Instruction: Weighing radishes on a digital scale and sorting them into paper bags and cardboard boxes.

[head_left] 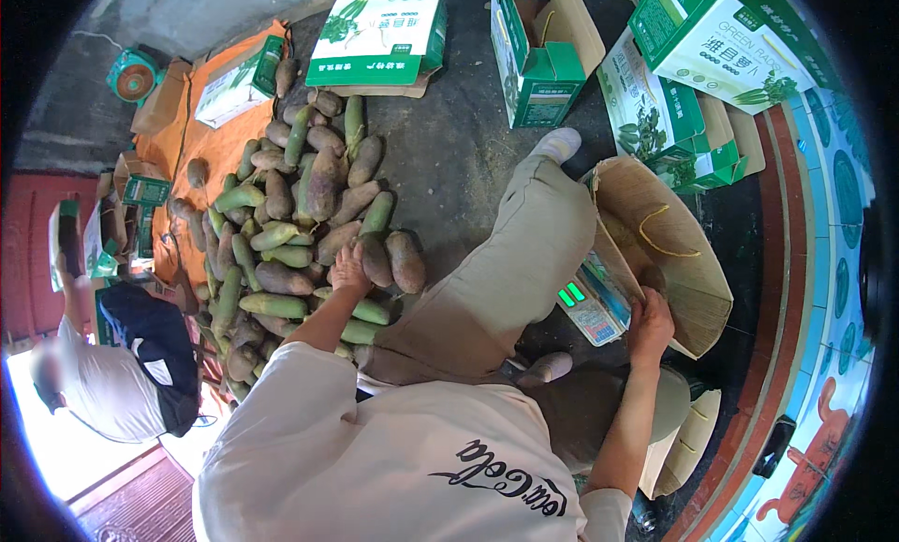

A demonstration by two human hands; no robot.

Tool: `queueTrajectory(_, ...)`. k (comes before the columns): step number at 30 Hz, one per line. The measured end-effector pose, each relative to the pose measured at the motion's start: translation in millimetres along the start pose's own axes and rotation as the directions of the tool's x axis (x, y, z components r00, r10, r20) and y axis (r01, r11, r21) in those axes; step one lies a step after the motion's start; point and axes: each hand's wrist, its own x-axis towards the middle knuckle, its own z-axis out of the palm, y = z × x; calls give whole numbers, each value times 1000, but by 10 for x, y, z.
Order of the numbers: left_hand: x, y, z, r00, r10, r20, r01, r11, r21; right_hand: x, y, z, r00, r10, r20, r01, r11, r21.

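My left hand (350, 269) reaches into a pile of long radishes, its fingers spread against a brownish radish (375, 260). Thick green and brown radishes (281, 278) lie heaped around it. On the right, my right hand (650, 327) is closed on the near rim of an open carton (695, 303) with a yellow cord handle. Just past those fingers a dark brown radish (653, 278) shows inside the carton; the rest of the inside is partly hidden. The carton stands by a weighing scale (592, 319) with a lit green display, part of which it covers.
A green and white carton (379, 38) lies beyond the pile, another (242, 85) on an orange sheet (201, 135). Open cartons (541, 69) stand at the far right beside a tiled wall (833, 233). A small fan (134, 77) and a person (117, 378) are at left.
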Motion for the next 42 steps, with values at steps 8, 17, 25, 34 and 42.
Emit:
queueTrajectory(8, 563, 67, -53, 982, -22, 190, 37, 996, -77, -17, -36, -2, 997, -53, -61, 56, 998, 39)
queueTrajectory(17, 625, 203, -161, 959, 16, 284, -76, 977, 199, -4, -69, -37, 999, -21, -38, 22, 999, 23)
queueTrajectory(25, 374, 130, -54, 953, -27, 301, -16, 990, 140, 8, -69, -30, 1000, -12, -22, 12, 999, 31)
queueTrajectory(34, 46, 159, -454, 966, -33, 255, 28, 999, 23, -4, -38, 11, 994, -40, -103, 44, 998, 44)
queueTrajectory(42, 28, 212, -1332, 975, 80, -208, -169, 872, -459, -22, -7, 41, 996, -31, -86, 33, 999, 15)
